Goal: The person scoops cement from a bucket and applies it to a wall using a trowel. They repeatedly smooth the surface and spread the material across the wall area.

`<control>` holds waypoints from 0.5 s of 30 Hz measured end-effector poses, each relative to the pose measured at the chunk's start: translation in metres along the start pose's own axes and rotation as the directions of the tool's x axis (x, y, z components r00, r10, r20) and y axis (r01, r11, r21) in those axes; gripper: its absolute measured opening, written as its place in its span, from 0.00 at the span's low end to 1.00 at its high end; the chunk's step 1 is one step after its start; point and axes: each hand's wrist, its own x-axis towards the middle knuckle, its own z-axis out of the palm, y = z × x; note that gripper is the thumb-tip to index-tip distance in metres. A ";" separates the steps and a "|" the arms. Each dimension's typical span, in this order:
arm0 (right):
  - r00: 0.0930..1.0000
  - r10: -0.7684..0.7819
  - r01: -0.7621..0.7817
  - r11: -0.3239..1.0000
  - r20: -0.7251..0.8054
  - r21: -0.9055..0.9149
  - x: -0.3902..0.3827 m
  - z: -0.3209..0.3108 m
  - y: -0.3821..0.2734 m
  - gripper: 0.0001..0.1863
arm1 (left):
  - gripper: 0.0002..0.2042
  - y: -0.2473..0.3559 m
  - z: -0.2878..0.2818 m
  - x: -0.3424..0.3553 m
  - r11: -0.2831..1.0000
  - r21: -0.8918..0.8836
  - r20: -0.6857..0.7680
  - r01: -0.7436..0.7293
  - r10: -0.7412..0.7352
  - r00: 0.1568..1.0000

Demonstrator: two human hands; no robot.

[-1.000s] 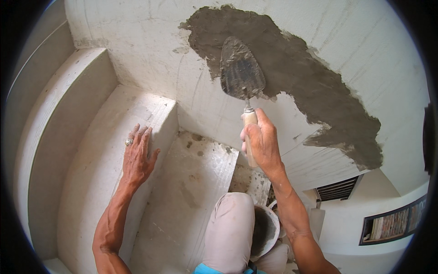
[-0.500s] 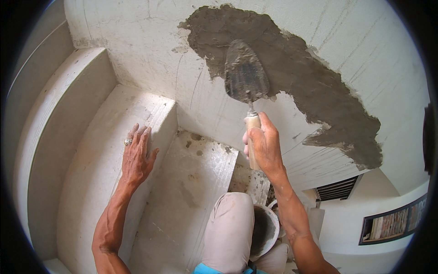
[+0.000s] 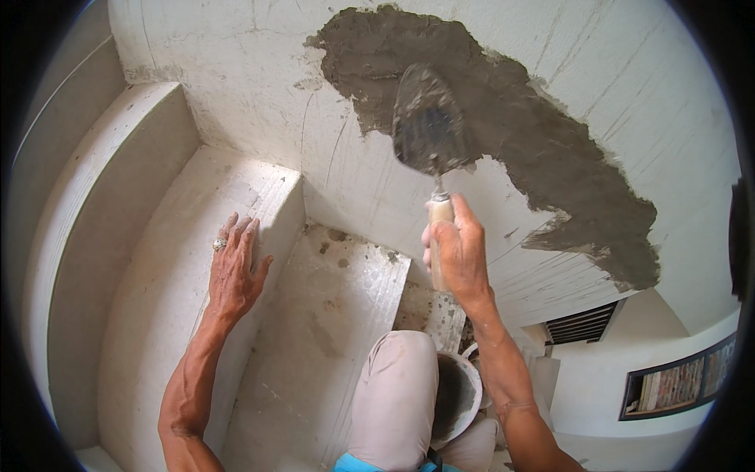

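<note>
My right hand [image 3: 459, 250] is wrapped round the wooden handle of a pointed trowel [image 3: 429, 122]. The metal blade points up and is smeared with mortar, a little blurred. It lies over a large dark patch of wet mortar [image 3: 519, 118] on the white wall [image 3: 354, 189]; whether it touches the surface I cannot tell. On the left, my left hand [image 3: 237, 267] rests with fingers stretched on a step [image 3: 197, 204], near its edge. A ring is on one of its fingers.
Several pale curved steps [image 3: 118, 157] climb at the left. Below my hands is a stained lower step [image 3: 322, 315]. Beside my knee [image 3: 397, 393] stands a bucket [image 3: 472, 393] with grey residue. A dark vent [image 3: 582, 322] and a framed shelf opening [image 3: 672, 385] show at lower right.
The trowel and my right hand have shifted slightly to the right over the mortar patch. My left hand stays in place on the step.
</note>
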 end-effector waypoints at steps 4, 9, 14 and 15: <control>0.987 -0.143 0.142 0.989 -0.066 -0.029 0.016 0.001 -0.019 0.15 | 0.32 -0.004 0.000 -0.003 1.000 0.008 -0.007 0.006 -0.005 1.000; 0.990 -0.143 0.135 0.966 -0.019 -0.222 0.027 0.013 -0.002 0.05 | 0.32 -0.001 -0.001 0.001 1.000 -0.024 0.003 -0.004 0.004 1.000; 0.997 -0.061 0.065 0.991 0.043 -0.121 0.010 0.017 -0.007 0.09 | 0.32 0.000 0.000 -0.001 1.000 -0.009 -0.015 0.003 -0.003 1.000; 0.995 -0.097 0.101 0.987 0.035 -0.127 0.010 0.017 -0.009 0.12 | 0.32 0.000 0.000 -0.001 1.000 0.000 -0.013 0.001 -0.001 1.000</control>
